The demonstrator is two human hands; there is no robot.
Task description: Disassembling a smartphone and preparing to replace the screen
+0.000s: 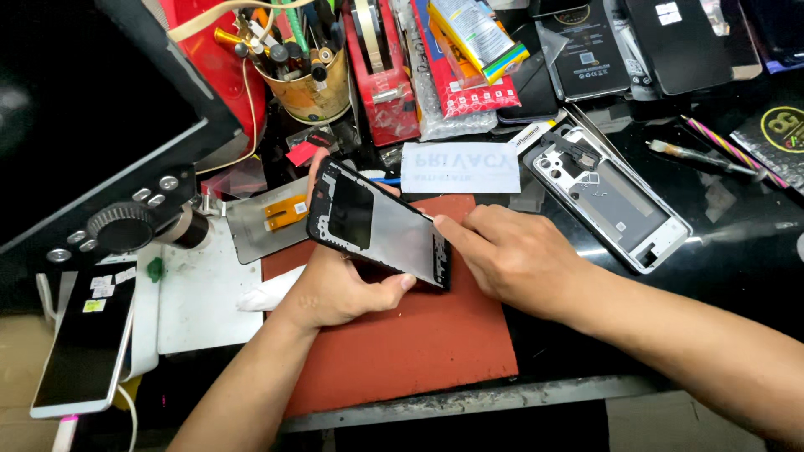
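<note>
Bench [737, 251]: dark, glossy top, crowded along the far edge, its worn metal front edge running across the bottom.
Mat [419, 335]: red-brown sheet lying flat on the bench, middle.
Monitor [75, 109]: big black screen tilted at upper left.
Floor: pale patches below the bench edge.
Light: bright, from overhead, glinting off the bench surface at right.

Bare red mat [419, 351] (clutter [469, 75] behind)

Left hand [335, 289], right hand [511, 251]: bare, no rings, no watch; forearms unsleeved; nails short.
</note>
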